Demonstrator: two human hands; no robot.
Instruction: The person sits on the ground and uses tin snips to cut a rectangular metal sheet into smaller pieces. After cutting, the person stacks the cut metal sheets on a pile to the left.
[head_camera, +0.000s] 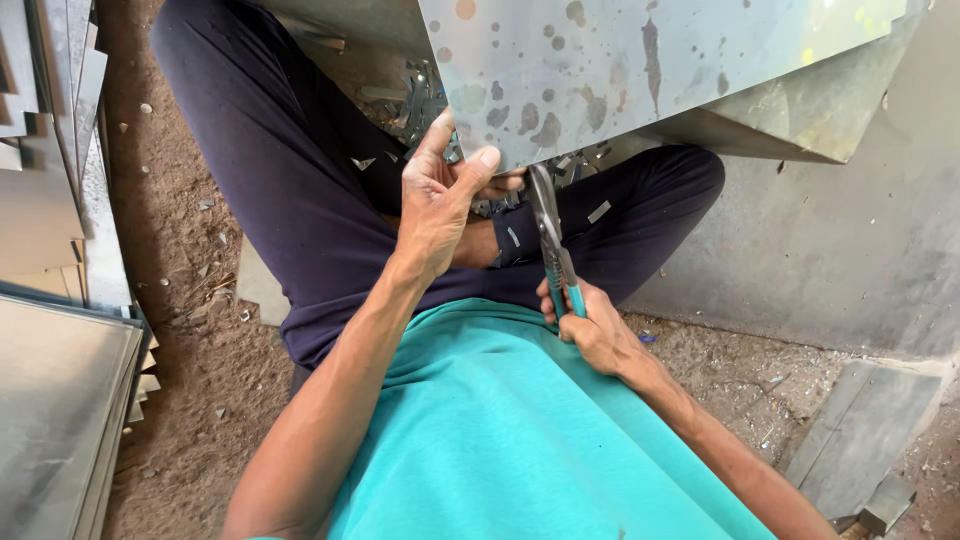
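My left hand (437, 195) pinches the near lower corner of a large spotted metal sheet (620, 60), thumb on top of its edge. My right hand (590, 325) is closed on the teal handles of tin snips (548, 230). The grey blades of the snips point up and meet the sheet's lower edge just to the right of my left thumb. I sit cross-legged in dark trousers (300, 190) and a teal shirt, with the sheet held over my lap.
Small metal offcuts (420, 100) lie on my lap and on the dirt floor (190, 330). Stacked metal sheets (55, 400) stand at the left. A grey sheet (830, 250) lies at the right, with a flat grey piece (860, 430) beside it.
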